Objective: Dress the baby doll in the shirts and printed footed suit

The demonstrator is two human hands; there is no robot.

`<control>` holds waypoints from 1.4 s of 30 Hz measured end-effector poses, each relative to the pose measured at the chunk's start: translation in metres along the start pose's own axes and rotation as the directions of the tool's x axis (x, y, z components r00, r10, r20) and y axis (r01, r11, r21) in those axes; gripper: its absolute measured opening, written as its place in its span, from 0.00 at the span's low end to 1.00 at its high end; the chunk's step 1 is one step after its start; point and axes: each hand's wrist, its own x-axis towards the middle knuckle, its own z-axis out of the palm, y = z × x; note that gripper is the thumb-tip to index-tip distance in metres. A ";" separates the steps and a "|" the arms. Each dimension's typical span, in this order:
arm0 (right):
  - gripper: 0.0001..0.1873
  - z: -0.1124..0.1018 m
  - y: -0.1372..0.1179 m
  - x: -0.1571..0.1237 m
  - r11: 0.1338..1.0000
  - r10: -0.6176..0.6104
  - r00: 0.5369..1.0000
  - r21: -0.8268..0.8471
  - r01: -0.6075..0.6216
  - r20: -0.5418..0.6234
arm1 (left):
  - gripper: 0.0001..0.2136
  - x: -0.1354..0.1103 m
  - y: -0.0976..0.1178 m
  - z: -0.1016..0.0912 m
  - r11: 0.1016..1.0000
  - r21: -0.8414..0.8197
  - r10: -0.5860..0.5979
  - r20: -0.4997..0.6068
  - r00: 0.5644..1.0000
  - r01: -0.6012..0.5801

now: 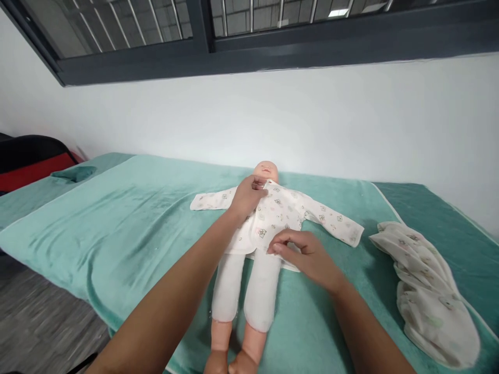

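Observation:
A baby doll point(266, 169) lies on its back with its head toward the wall. It wears a white printed baby shirt point(278, 205) with the sleeves spread wide; its legs are white down to the lower part, with bare feet nearest me. At the doll's neck, my left hand point(249, 195) has its fingers bent at the shirt's collar, and what they pinch is hard to see. My right hand point(302, 252) closes thumb and fingertips on the shirt's lower front edge, above the doll's leg.
A bundled white printed cloth point(431, 296) lies to the right on the green blanket point(128, 228). Behind stands a white wall point(234, 119) under a barred window point(156, 26). A black and red item point(35, 161) is at the far left.

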 end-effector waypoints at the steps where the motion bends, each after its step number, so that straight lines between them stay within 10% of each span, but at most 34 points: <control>1: 0.12 -0.005 0.006 0.001 0.999 0.034 0.998 0.026 -0.032 -0.048 | 0.13 0.000 -0.002 0.000 1.000 -0.005 -0.003 -0.009 1.000 0.003; 5: 0.09 -0.033 0.048 0.012 0.972 0.207 0.856 0.002 -0.234 -0.473 | 0.14 -0.009 -0.005 -0.002 0.999 -0.009 0.041 -0.018 0.999 -0.041; 9: 0.06 -0.055 0.085 0.018 0.890 0.289 0.734 -0.110 -0.442 -0.615 | 0.11 -0.030 -0.008 -0.008 0.974 0.109 0.201 -0.022 0.979 -0.198; 14: 0.05 -0.056 0.086 0.014 0.876 0.147 0.803 -0.302 -0.377 -0.577 | 0.12 -0.066 -0.034 -0.032 0.853 0.388 0.369 0.021 0.929 -0.348; 20: 0.12 -0.044 0.075 0.013 0.942 0.175 0.728 -0.102 -0.319 -0.662 | 0.17 -0.078 -0.085 -0.068 0.952 0.301 0.110 -0.172 0.979 -0.054; 28: 0.09 -0.011 0.051 0.008 0.976 -0.008 0.936 -0.208 -0.069 -0.351 | 0.15 -0.061 -0.090 -0.068 0.967 0.250 0.008 -0.183 0.983 0.039; 33: 0.15 0.018 0.028 -0.003 0.822 -0.367 0.887 -0.544 0.168 -0.281 | 0.18 -0.062 -0.086 -0.071 0.963 0.269 0.007 -0.117 0.993 0.025; 38: 0.08 0.041 0.019 -0.004 0.648 -0.473 0.848 -0.746 0.152 -0.239 | 0.21 -0.052 -0.086 -0.071 0.953 0.302 0.006 -0.074 0.997 0.017; 42: 0.06 0.043 0.014 -0.005 0.714 -0.463 0.845 -0.677 0.177 -0.268 | 0.21 -0.045 -0.089 -0.072 0.955 0.297 0.002 -0.071 0.998 0.019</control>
